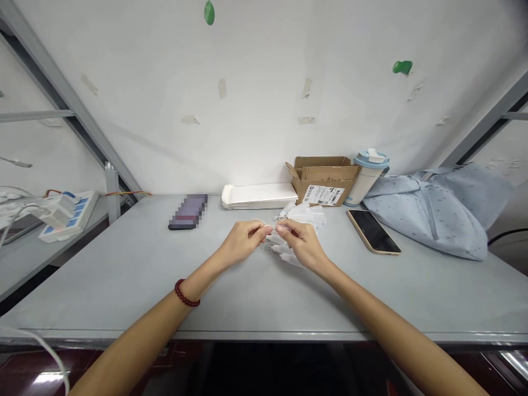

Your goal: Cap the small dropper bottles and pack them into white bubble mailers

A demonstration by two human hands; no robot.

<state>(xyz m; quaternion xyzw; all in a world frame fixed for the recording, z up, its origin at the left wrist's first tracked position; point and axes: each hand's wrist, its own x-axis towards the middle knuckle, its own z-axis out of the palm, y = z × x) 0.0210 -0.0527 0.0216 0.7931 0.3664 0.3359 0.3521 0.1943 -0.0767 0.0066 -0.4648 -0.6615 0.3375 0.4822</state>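
Note:
My left hand [244,240] and my right hand [300,242] meet over the middle of the grey table [124,275]. Both pinch a small clear plastic bag [271,237] between thumb and fingers. Its contents are too small to make out. Just beyond the hands lies a loose pile of similar clear plastic bags [305,213]. A red bead bracelet [185,294] sits on my left wrist.
A dark phone [188,212] lies at the back left, a white tray stack [259,196] behind the hands. A cardboard box [324,179], a blue-lidded cup [367,176], a second phone [373,231] and a light-blue bag [433,209] stand right. A power strip [68,212] is far left.

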